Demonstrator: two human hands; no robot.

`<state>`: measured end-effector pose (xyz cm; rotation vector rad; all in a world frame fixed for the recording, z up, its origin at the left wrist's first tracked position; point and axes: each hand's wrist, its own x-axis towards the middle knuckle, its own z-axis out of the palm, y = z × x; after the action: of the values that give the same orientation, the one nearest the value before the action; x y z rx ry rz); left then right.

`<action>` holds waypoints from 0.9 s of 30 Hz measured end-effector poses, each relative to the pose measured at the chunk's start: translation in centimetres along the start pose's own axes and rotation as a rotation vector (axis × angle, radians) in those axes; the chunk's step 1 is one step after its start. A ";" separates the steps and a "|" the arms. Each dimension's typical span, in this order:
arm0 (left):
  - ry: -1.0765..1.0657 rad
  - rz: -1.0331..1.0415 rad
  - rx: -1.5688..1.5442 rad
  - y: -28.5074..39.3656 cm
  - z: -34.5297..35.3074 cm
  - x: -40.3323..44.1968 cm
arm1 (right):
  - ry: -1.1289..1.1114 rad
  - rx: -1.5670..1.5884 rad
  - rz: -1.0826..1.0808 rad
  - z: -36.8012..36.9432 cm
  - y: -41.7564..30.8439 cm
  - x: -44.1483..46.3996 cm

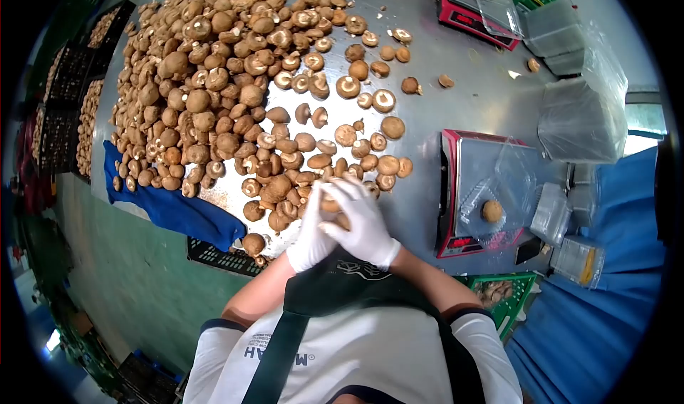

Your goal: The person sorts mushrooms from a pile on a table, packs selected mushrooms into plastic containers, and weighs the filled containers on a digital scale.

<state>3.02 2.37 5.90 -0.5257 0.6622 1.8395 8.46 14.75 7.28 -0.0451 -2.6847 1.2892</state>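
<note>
Both my hands wear white gloves and meet at the near edge of the mushroom pile. My left hand (311, 236) has its fingers pointing up and pressed in close to the other hand. Curved over from the right, my right hand (362, 219) has its fingertips near the left one's. Brown shiitake mushrooms (330, 204) show in the gap between the hands, closed in by the fingers; how many is hidden. More loose shiitakes lie just beyond my fingertips, and a large heap of shiitakes (192, 83) spreads over the metal table (456, 105) to the upper left.
At right stands a red scale (449, 190) carrying an open clear plastic box (474, 208) with one mushroom. A second scale (463, 19) is farther back. Stacked clear boxes (581, 119) line the right side. A blue cloth (171, 204) hangs over the left edge, beside black crates (60, 133).
</note>
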 end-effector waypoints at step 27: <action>0.480 1.032 2.228 4.7 -0.2 9.9 | 0.494 -0.034 0.265 -12.4 5.8 -4.2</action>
<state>-4.74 7.78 0.41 1.0897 2.8935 0.5498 14.36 27.58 9.81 -0.6533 -2.3212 1.1120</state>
